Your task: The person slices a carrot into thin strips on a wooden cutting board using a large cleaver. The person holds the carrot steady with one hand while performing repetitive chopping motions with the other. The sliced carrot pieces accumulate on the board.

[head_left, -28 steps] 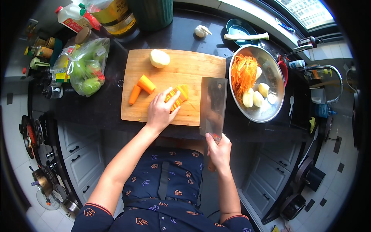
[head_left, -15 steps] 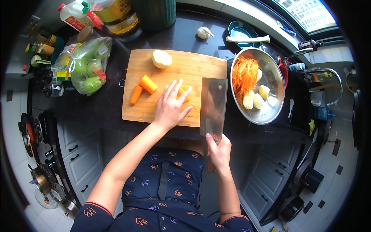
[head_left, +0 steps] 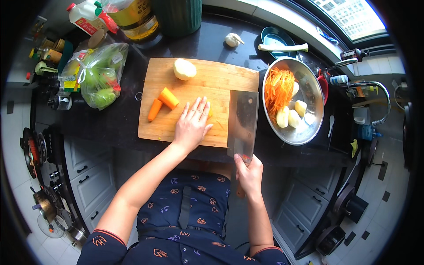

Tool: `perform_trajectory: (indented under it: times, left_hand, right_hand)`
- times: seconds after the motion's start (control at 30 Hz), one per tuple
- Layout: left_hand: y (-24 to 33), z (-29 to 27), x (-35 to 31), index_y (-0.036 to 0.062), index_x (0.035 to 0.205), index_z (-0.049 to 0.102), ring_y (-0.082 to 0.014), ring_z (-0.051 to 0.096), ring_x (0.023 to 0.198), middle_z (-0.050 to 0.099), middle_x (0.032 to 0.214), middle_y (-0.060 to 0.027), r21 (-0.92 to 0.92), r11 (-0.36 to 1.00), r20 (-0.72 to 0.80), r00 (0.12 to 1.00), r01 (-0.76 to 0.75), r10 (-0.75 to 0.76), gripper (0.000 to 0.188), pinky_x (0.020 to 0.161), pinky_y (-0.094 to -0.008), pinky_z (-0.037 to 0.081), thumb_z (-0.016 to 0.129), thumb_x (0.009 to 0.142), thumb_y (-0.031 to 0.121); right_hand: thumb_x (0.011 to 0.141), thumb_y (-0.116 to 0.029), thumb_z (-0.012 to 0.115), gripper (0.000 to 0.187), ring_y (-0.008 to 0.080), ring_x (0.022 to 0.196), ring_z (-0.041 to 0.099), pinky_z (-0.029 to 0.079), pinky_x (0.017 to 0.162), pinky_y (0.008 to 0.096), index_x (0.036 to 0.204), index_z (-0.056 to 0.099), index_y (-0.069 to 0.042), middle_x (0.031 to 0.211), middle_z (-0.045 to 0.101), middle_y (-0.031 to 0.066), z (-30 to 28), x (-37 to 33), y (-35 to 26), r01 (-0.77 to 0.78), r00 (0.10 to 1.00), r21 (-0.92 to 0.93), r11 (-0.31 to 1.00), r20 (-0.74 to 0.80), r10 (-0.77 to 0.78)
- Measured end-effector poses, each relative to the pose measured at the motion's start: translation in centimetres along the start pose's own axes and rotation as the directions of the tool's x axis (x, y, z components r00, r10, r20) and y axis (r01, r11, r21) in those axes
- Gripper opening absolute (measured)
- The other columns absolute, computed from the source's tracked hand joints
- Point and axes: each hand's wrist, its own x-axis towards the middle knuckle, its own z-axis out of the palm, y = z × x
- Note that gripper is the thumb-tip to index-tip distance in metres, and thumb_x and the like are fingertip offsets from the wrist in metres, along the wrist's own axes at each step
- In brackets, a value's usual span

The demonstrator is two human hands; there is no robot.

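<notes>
My left hand [head_left: 191, 126] lies flat on the wooden cutting board [head_left: 221, 79], its fingers stretched out and close together. A bit of carrot [head_left: 210, 112] peeks out beside its fingertips; whatever else is under the palm is hidden. Left of this hand are two carrot chunks [head_left: 168, 98], and a peeled potato [head_left: 184, 69] sits near the board's far edge. My right hand [head_left: 249, 173] is closed round the handle of a cleaver [head_left: 243, 119]. Its broad blade lies over the board's right edge, pointing away from me.
Right of the board stands a steel bowl [head_left: 315, 88] with shredded carrot and several peeled potatoes. Behind it are a teal dish [head_left: 274, 37] with a pale stick-shaped tool across it and a garlic bulb [head_left: 232, 40]. A bag of green vegetables [head_left: 101, 79] lies at left.
My left hand has come slightly nearer to me and its spread fingers have drawn together, covering most of the carrot bits. The cleaver has hardly moved.
</notes>
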Motion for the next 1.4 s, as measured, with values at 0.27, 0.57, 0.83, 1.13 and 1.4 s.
perform_trajectory:
  times: [0.27,0.57,0.83,1.13,1.4]
  left_hand:
    - [-0.3,-0.8,-1.3,0.0169,0.157,0.045,-0.0292,0.028,0.156,0.039,0.165,-0.0069,-0.059,0.998,-0.017,0.999,-0.034,0.033,0.077,0.126,-0.0608,0.015,0.072,0.09,0.043]
    - [-1.4,-2.2,-2.0,0.016,0.159,0.04,-0.0305,0.026,0.157,0.033,0.168,-0.0076,-0.066,0.997,0.03,0.999,-0.039,0.041,0.082,0.126,-0.0612,0.014,0.074,0.089,0.043]
    - [-1.7,-4.4,-2.9,0.0043,0.151,0.046,-0.0351,0.05,0.138,0.052,0.148,-0.0188,-0.28,0.938,-0.032,0.974,0.205,-0.222,0.087,0.117,-0.0462,0.04,0.086,0.081,0.036]
    - [-0.9,-1.8,-2.0,0.0084,0.137,0.06,-0.0322,0.061,0.115,0.064,0.125,-0.0118,-0.254,0.942,-0.115,0.96,0.22,-0.255,0.069,0.103,-0.0431,0.048,0.087,0.076,0.026]
    - [-1.5,-2.1,-1.8,0.0157,0.126,0.068,-0.0315,0.061,0.116,0.064,0.128,-0.0095,-0.269,0.953,-0.073,0.984,0.137,-0.162,0.057,0.102,-0.0436,0.05,0.089,0.074,0.025]
  right_hand:
    - [0.099,-0.018,0.069,0.02,0.0074,0.049,0.056,0.044,0.048,0.0269,0.096,0.069,0.002,0.06,0.061,0.0021,0.1,-0.1,-0.1,0.001,1.0,-0.002,1.0,0.005,-0.001]
    - [0.099,-0.018,0.069,0.02,0.0076,0.049,0.056,0.044,0.048,0.0271,0.096,0.069,0.002,0.06,0.061,0.0018,0.0,-0.1,0.2,-0.005,1.0,0.0,1.0,0.0,0.005]
    - [0.099,-0.017,0.07,0.019,0.0071,0.049,0.055,0.044,0.048,0.0264,0.096,0.069,0.002,0.06,0.061,0.0017,0.4,0.2,-0.1,-0.011,1.0,-0.032,0.999,0.005,0.011]
    - [0.099,-0.017,0.07,0.018,0.0072,0.049,0.056,0.043,0.047,0.0262,0.097,0.07,0.002,0.06,0.061,0.0014,0.9,0.0,0.2,0.016,1.0,-0.017,1.0,0.012,-0.016]
    - [0.099,-0.017,0.07,0.018,0.0069,0.048,0.055,0.043,0.046,0.026,0.096,0.07,0.001,0.06,0.061,0.0017,0.7,0.0,0.7,-0.004,1.0,-0.011,1.0,0.025,0.004]
